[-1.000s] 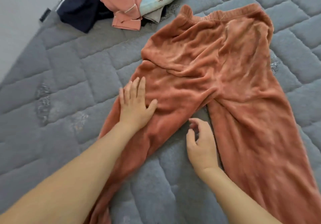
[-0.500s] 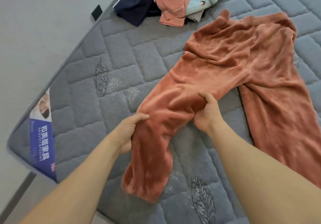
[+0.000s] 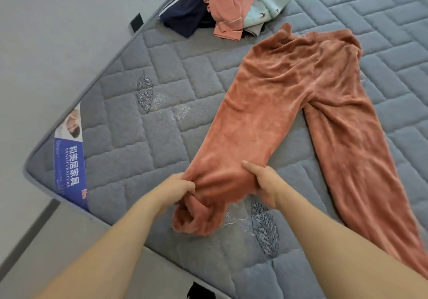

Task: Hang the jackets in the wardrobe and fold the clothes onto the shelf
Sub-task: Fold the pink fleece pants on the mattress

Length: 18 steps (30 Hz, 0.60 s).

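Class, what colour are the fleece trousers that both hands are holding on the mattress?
The fleece trousers are rust orange, plain, seen in the head view.

A grey quilted mattress (image 3: pixel 129 141) fills most of the view, its stitched brick pattern broken by embroidered leaf motifs (image 3: pixel 144 91), one near the left middle and another by the near edge. A blue and white label with printed characters (image 3: pixel 70 159) lies at its near-left corner. A pale grey floor (image 3: pixel 46 43) shows beyond the left edge, with a small black tab (image 3: pixel 136 22) at the mattress's piping.
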{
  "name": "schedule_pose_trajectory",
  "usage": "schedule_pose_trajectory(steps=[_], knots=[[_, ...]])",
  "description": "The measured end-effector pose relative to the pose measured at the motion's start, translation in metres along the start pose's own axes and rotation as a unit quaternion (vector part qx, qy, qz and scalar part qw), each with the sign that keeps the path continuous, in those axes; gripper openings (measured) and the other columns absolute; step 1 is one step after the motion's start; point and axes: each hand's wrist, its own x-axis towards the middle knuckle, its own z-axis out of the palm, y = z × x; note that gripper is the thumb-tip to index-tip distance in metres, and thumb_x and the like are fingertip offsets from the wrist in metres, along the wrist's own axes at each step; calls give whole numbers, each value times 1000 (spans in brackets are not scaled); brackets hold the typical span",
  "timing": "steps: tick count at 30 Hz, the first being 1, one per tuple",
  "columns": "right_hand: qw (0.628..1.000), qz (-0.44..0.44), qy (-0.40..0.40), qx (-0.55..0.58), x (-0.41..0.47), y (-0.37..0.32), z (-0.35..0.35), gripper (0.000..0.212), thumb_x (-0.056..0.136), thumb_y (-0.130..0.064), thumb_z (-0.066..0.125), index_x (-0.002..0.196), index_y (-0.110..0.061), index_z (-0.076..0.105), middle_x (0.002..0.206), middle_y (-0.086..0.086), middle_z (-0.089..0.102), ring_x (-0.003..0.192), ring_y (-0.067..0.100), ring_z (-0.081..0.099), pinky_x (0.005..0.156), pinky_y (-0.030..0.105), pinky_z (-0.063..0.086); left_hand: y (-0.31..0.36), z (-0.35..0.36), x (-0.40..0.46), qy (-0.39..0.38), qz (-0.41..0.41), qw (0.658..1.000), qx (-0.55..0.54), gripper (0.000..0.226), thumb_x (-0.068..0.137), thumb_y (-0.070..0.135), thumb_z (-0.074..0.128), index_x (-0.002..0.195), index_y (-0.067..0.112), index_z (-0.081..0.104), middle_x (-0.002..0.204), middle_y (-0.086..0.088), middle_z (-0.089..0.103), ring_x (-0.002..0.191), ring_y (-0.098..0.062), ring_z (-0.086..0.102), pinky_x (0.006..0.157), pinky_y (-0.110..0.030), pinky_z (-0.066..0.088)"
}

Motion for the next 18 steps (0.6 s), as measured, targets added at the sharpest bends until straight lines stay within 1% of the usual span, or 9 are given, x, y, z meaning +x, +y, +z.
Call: schedule_pose_trajectory(steps=[1,3,4,7,10,12,14,16,18], knots=[[1000,-23,9,14,-14,-3,-6,43,85,-28,74,120,-6,64,103,12,74,87,29,71,72,41,60,2,10,-12,-20,-2,999,-34,33,62,13,55,91,18,67,74,-4,64,65,-18,58,62,-24,43],[996,-56,3,71,-45,-9,-21,36,86,-25,73,117,-8,66,100,13,75,79,26,73,61,36,59,4,30,-33,-68,0,987,-144,40,66,7,55,101,17,72,85,-8,71,68,-20,66,56,-24,50],[992,-58,-16,115,-60,-11,-30,33,88,-27,71,116,-10,67,100,12,75,77,24,73,59,33,58,4,38,-42,-87,5,976,-198,42,67,7,58,105,17,73,93,-9,73,74,-22,70,59,-27,54],[980,-34,-77,182,-93,-3,-54,30,92,-35,63,110,-12,70,95,7,71,76,22,69,67,35,58,-5,55,-51,-86,12,956,-280,43,76,11,65,118,20,70,113,-9,73,96,-26,70,74,-37,58],[994,32,-100,38,-101,34,-64,28,92,-41,60,101,-18,72,89,0,68,74,16,64,70,32,51,-35,71,-43,8,-47,981,-189,34,88,19,64,122,15,64,107,-7,74,93,-24,67,74,-37,56],[987,91,-98,-94,-98,68,-60,24,92,-39,61,102,-19,70,92,-2,67,78,14,58,71,28,43,-60,81,-39,16,-107,991,-85,33,88,33,69,117,16,66,106,-5,74,98,-23,68,82,-42,58],[974,113,-75,-180,-94,100,-50,21,92,-37,63,101,-20,71,93,-4,71,76,12,61,68,26,43,-82,91,-35,8,-133,991,-28,33,88,32,71,116,15,66,108,-7,73,101,-26,68,89,-45,56],[976,99,-46,-186,-91,122,-37,17,91,-29,67,104,-19,70,88,-4,74,70,9,65,64,23,49,-93,101,-33,39,-127,991,-1,29,92,23,65,117,9,64,102,-8,72,94,-26,68,86,-40,56],[985,91,-8,-143,-89,135,-29,22,90,-14,66,112,-13,68,97,4,74,77,14,67,73,27,55,-94,108,-36,68,-115,991,-3,26,92,20,60,114,7,64,96,-7,72,86,-23,66,75,-32,53]])
